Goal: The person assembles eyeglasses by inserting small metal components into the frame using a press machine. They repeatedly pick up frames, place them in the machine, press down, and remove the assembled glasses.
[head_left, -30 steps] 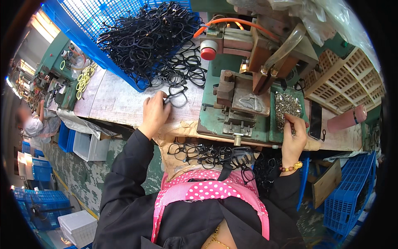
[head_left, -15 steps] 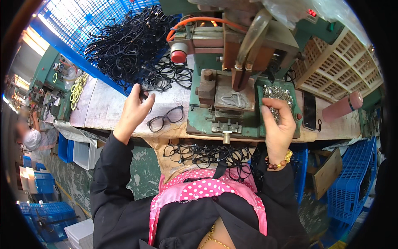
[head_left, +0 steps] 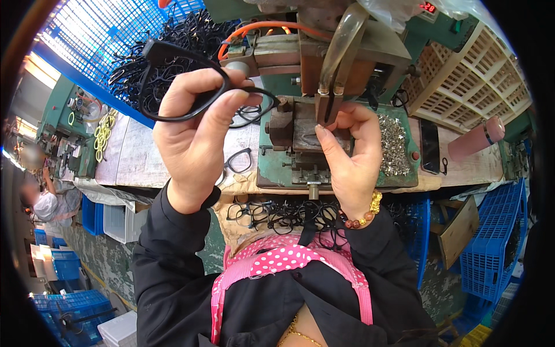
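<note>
My left hand (head_left: 193,136) is raised above the bench and grips a black plastic eyeglass frame (head_left: 173,81) by its rim. My right hand (head_left: 350,159) rests at the green press machine (head_left: 324,115), fingertips pinched at the metal die block under the clear tube; whatever it holds is too small to see. A heap of small silver metal parts (head_left: 394,144) lies on the machine's tray beside that hand. Another black frame (head_left: 238,160) lies on the bench between my hands. Several finished black frames (head_left: 277,214) sit in my lap below the bench edge.
A blue mesh crate (head_left: 87,34) at back left holds many black frames. A beige plastic crate (head_left: 474,75) stands at back right, with a pink bottle (head_left: 474,139) and a dark phone (head_left: 430,147) near it. Blue crates (head_left: 491,243) stand on the floor at right. Another person (head_left: 49,202) works at far left.
My left hand picked a black frame off the bench and lifted it up close. My right hand moved from the pile of silver parts to the machine's die block.
</note>
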